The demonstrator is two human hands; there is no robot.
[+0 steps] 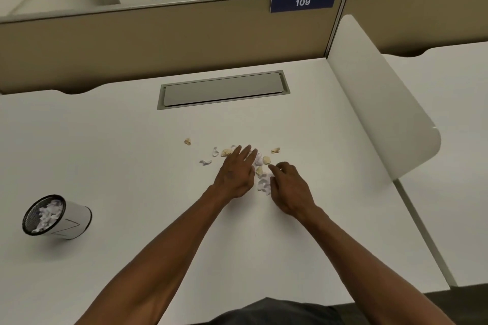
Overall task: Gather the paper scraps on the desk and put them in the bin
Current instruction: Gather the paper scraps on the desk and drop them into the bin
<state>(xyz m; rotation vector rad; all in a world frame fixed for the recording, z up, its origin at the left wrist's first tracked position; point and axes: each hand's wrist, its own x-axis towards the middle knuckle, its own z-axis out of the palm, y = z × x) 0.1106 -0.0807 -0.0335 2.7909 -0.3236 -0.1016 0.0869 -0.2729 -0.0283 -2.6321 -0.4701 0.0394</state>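
Observation:
Several small white and tan paper scraps lie in a loose heap at the middle of the white desk. My left hand lies flat on the desk with straight fingers, touching the heap's left side. My right hand sits on the heap's right side with fingers curled over the scraps; whether it holds any is hidden. Stray scraps lie apart: a tan scrap far left, a white scrap, another tan scrap to the right. A small white bin with a black rim stands at the left, with scraps inside.
A grey cable hatch is set into the desk behind the scraps. A white divider panel bounds the desk on the right, and a tan partition with a blue "109" sign stands at the back.

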